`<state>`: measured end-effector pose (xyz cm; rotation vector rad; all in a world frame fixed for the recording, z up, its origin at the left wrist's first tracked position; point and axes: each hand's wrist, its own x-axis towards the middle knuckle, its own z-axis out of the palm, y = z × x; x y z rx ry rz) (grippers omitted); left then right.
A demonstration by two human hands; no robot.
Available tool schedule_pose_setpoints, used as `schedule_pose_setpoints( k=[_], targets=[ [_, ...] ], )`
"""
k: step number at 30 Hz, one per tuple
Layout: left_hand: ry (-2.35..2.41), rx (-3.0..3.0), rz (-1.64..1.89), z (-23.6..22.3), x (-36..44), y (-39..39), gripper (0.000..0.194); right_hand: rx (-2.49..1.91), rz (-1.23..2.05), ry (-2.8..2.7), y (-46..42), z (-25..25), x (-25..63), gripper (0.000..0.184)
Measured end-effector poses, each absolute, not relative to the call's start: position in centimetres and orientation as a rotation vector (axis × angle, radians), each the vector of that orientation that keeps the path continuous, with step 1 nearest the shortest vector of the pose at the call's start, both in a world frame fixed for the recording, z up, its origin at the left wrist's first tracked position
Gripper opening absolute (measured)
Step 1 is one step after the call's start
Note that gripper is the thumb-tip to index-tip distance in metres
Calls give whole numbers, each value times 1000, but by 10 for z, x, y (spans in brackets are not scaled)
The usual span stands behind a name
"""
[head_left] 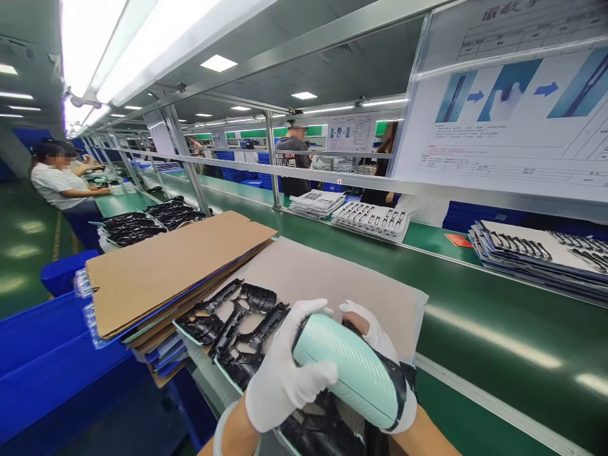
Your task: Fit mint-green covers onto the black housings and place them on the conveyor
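Note:
A curved mint-green plastic shell [346,367] with a ribbed surface and black edges is held tilted between my two gloved hands. My left hand [278,377] wraps the shell's left end, its thumb across the near side. On the far side, my right hand [377,335] holds the shell; a bare fingertip shows through the glove, and the shell hides most of its fingers. Under and beside my hands, black plastic frame parts [242,326] lie in rows on a pale sheet [327,269]. More black parts [323,427] show below the shell.
Stacked cardboard sheets [180,272] stand at the left, above blue bins [52,373]. Across the green conveyor [475,323] are piles of sheets with parts [373,220] and another pile [541,253]. Metal rails [361,180] cross ahead. Co-workers stand and sit beyond.

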<state>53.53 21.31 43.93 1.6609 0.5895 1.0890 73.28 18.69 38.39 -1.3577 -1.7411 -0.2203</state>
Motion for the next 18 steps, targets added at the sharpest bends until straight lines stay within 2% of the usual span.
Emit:
schedule_pose_setpoints(
  k=[2,5,11,16,18],
  targets=[
    [631,1668,1074,440,536,213,78,-1341,-419,-1777,185,391,734,32],
    [647,1664,1065,442,536,212,84,-1322,-654,-1725,187,397,734,27],
    [666,1696,1022,445,536,210,84,-1342,-841,-1672,187,412,735,28],
    [666,1676,1000,449,538,209,93,-1388,-938,-1585,179,447,734,15],
    [691,1681,982,451,539,209,94,-1327,-1039,-1575,175,455,733,19]
  ],
)
